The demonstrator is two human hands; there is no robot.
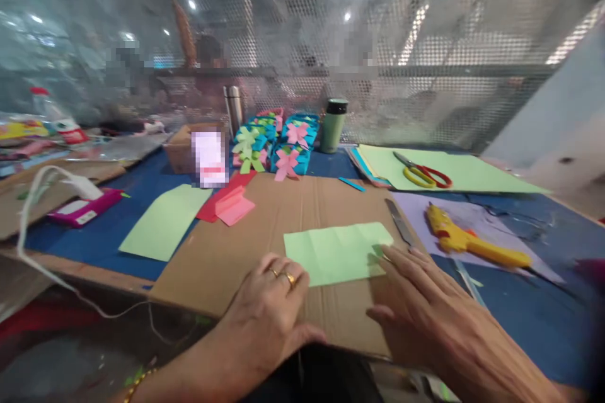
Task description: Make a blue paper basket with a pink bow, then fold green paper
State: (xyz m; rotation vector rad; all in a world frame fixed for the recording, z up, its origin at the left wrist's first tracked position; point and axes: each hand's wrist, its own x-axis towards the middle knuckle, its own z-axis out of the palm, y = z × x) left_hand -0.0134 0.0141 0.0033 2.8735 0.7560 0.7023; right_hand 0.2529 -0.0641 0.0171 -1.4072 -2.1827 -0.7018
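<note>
A light green paper strip (338, 252) with faint crosswise creases lies on a flat brown cardboard sheet (236, 264). My left hand (271, 296) rests at the strip's lower left corner, its fingers bent and pressed down, the thumb apart near the cardboard's front edge. On the right end of the strip lies my right hand (416, 296), fingers stretched out and thumb spread away. Neither hand visibly grasps anything. Beyond the right fingertips a knife-like metal blade (399, 221) lies at the cardboard's edge.
At right are a yellow glue gun (472, 242), red-and-yellow-handled scissors (420, 171) and stacked green sheets (472, 167). Blue boxes with paper flowers (295, 138), a green tumbler (333, 126) and a cardboard box (178, 150) stand behind. Pink folded paper (235, 206) and a white cable (23, 220) are left.
</note>
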